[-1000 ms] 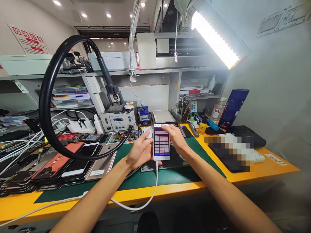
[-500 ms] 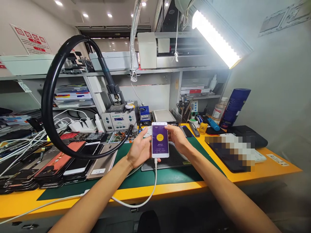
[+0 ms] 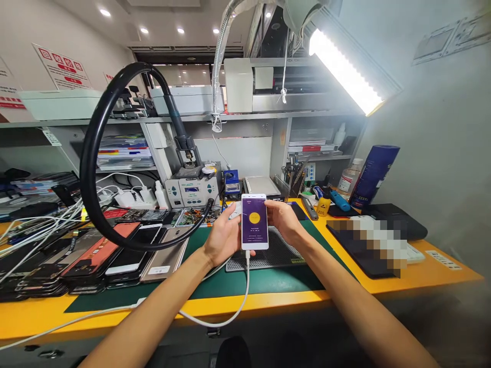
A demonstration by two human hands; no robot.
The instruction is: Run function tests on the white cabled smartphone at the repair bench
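Observation:
Between my hands a white smartphone [image 3: 254, 240] is held upright, its lit purple screen showing a yellow circle. My left hand [image 3: 222, 236] supports it from the left and from behind, with a fingertip showing below the phone's lower edge. On the other side, my right hand [image 3: 284, 220] grips the upper right edge; some of its fingers are hidden behind the phone. A white charging cable [image 3: 247, 286] is plugged into the phone's bottom and loops down past the table edge. Beneath the phone lie a black perforated mat [image 3: 276, 260] and a green work mat [image 3: 215, 286].
Stacked phones and screens [image 3: 134, 250] cover the left side, under a thick black hose [image 3: 88, 168] from the hot air station [image 3: 192, 191]. To the right are a dark tablet-like slab [image 3: 353, 250], a yellow bottle [image 3: 323, 206] and a blue cylinder [image 3: 376, 174]. A lit lamp [image 3: 345, 71] hangs above.
The whole view has shifted slightly, so the scene sits a little further right and lower. Both hands still hold the phone in the same way, and the screen shows the same purple page.

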